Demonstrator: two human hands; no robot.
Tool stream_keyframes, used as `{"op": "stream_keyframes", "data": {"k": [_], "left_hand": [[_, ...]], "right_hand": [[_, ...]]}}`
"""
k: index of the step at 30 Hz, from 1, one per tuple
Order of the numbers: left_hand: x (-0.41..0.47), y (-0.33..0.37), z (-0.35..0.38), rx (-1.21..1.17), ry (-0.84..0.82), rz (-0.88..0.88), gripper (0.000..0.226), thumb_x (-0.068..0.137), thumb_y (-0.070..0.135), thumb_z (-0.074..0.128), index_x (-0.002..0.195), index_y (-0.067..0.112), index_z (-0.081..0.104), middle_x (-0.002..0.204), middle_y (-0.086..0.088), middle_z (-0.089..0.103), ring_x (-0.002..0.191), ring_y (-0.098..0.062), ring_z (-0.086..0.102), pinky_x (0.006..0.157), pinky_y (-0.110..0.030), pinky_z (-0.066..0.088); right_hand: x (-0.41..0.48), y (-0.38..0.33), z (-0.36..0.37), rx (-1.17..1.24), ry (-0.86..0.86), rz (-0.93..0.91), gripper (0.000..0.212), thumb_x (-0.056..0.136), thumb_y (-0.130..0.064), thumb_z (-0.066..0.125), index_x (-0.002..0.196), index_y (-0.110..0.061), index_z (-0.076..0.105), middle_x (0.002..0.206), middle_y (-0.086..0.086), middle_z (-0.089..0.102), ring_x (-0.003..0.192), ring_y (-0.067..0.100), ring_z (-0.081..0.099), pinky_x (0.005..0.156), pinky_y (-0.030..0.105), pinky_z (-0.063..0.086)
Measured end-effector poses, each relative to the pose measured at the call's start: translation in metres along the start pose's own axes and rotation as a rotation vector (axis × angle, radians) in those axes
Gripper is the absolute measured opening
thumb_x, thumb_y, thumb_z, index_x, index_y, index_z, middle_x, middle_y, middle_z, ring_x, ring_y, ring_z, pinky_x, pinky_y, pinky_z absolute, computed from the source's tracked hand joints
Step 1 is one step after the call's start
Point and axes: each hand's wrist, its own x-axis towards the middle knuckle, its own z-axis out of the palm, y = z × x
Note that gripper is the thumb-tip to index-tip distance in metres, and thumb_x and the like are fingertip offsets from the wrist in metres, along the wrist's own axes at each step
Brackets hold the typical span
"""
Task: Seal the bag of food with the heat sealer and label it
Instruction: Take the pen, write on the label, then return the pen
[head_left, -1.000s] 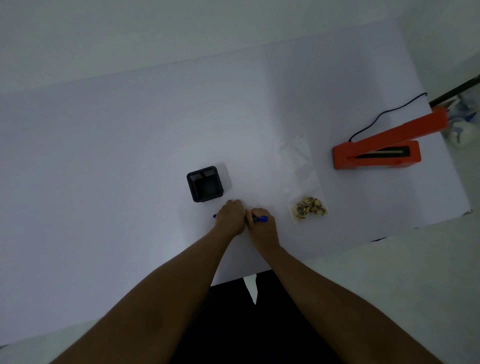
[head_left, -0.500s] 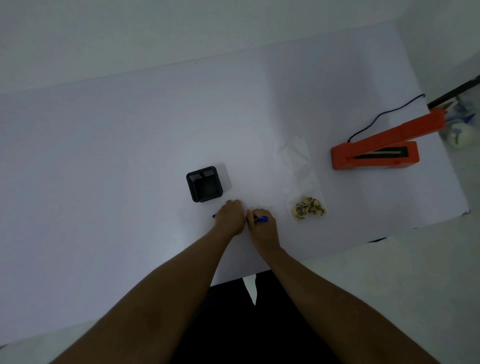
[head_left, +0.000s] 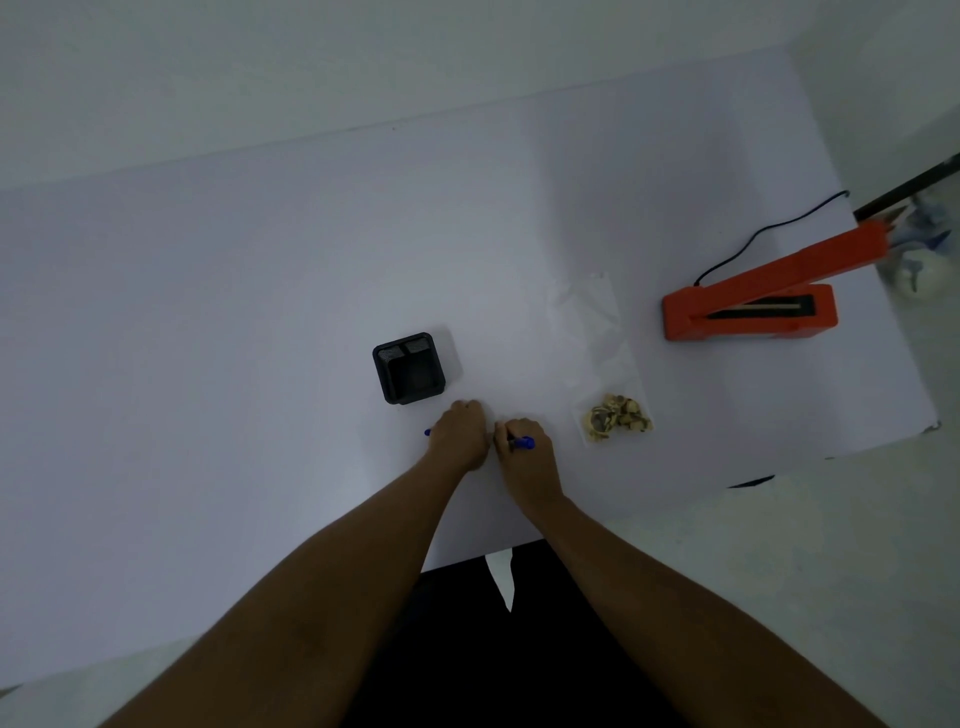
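A clear plastic bag (head_left: 597, 338) lies flat on the white table, with brownish food pieces (head_left: 617, 417) bunched at its near end. The orange heat sealer (head_left: 748, 306) stands to its right, its lid arm raised. Both my hands rest side by side near the table's front edge, left of the bag. My left hand (head_left: 460, 434) is closed over one end of a blue pen (head_left: 521, 443); a blue tip shows at its left side. My right hand (head_left: 524, 457) grips the pen's other end. Whether a cap is coming off is hidden by the fingers.
A black mesh pen holder (head_left: 410, 367) stands just behind my left hand. The sealer's black cord (head_left: 769, 228) runs off the table's far right. The table's right edge (head_left: 883, 441) is close beyond the sealer, with clutter on the floor past it.
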Motion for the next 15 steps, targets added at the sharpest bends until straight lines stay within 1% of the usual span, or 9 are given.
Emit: {"op": "stream_keyframes", "data": {"k": [1, 2, 3, 5, 8, 12, 15], "left_hand": [[-0.0001, 0.0000, 0.0000, 0.001, -0.001, -0.003, 0.041, 0.089, 0.014, 0.064, 0.124, 0.004, 0.046, 0.125, -0.019, 0.049, 0.108, -0.031, 0.056, 0.088, -0.038, 0.049], [0.0001, 0.0000, 0.0003, -0.001, 0.001, -0.006, 0.042, 0.089, 0.015, 0.064, 0.125, 0.004, 0.045, 0.126, -0.019, 0.049, 0.109, -0.031, 0.055, 0.088, -0.038, 0.049], [0.0003, -0.0001, 0.0006, -0.002, 0.001, -0.008, 0.044, 0.089, 0.016, 0.064, 0.126, 0.003, 0.044, 0.127, -0.019, 0.048, 0.110, -0.031, 0.055, 0.088, -0.038, 0.048], [-0.0002, 0.0001, 0.0002, 0.002, -0.002, -0.011, 0.046, 0.089, 0.015, 0.065, 0.128, 0.004, 0.044, 0.128, -0.019, 0.048, 0.111, -0.032, 0.055, 0.088, -0.038, 0.048], [0.0000, -0.0004, 0.0007, 0.004, -0.001, -0.007, 0.044, 0.088, 0.015, 0.066, 0.125, 0.004, 0.045, 0.126, -0.018, 0.049, 0.109, -0.031, 0.055, 0.087, -0.037, 0.048], [-0.0004, 0.0006, 0.0008, 0.009, -0.002, -0.012, 0.046, 0.088, 0.016, 0.066, 0.127, 0.004, 0.044, 0.126, -0.018, 0.048, 0.110, -0.030, 0.055, 0.086, -0.036, 0.048], [-0.0007, 0.0005, 0.0008, 0.016, -0.001, -0.006, 0.041, 0.089, 0.011, 0.061, 0.126, 0.004, 0.044, 0.126, -0.019, 0.048, 0.109, -0.031, 0.055, 0.085, -0.036, 0.047]], "right_hand": [[-0.0001, -0.0003, -0.0002, 0.007, 0.005, 0.010, 0.047, 0.092, 0.005, 0.056, 0.062, -0.027, 0.040, 0.061, -0.016, 0.037, 0.059, 0.006, 0.038, 0.063, 0.008, 0.033], [0.0002, -0.0002, -0.0002, 0.013, 0.008, 0.032, 0.045, 0.093, 0.004, 0.056, 0.061, -0.025, 0.042, 0.060, -0.015, 0.037, 0.058, 0.007, 0.038, 0.063, 0.005, 0.033], [0.0006, 0.0001, 0.0006, 0.018, 0.012, 0.051, 0.041, 0.093, 0.003, 0.056, 0.061, -0.019, 0.044, 0.060, -0.011, 0.038, 0.058, 0.010, 0.038, 0.063, 0.006, 0.032], [0.0000, 0.0002, 0.0022, 0.020, 0.004, 0.065, 0.036, 0.093, 0.003, 0.055, 0.063, -0.014, 0.047, 0.061, -0.001, 0.043, 0.061, 0.016, 0.041, 0.062, 0.013, 0.032], [-0.0008, 0.0023, 0.0031, 0.022, 0.007, 0.067, 0.034, 0.094, 0.001, 0.056, 0.063, -0.011, 0.049, 0.061, 0.009, 0.048, 0.064, 0.018, 0.044, 0.062, 0.021, 0.033], [0.0008, 0.0044, 0.0021, 0.022, 0.029, 0.073, 0.035, 0.094, 0.000, 0.055, 0.064, -0.014, 0.047, 0.062, 0.005, 0.045, 0.064, 0.014, 0.041, 0.064, 0.017, 0.030], [-0.0026, 0.0078, 0.0069, -0.036, -0.023, 0.011, 0.031, 0.094, -0.002, 0.052, 0.063, -0.008, 0.051, 0.063, 0.002, 0.046, 0.064, 0.007, 0.035, 0.063, 0.015, 0.028]]}}
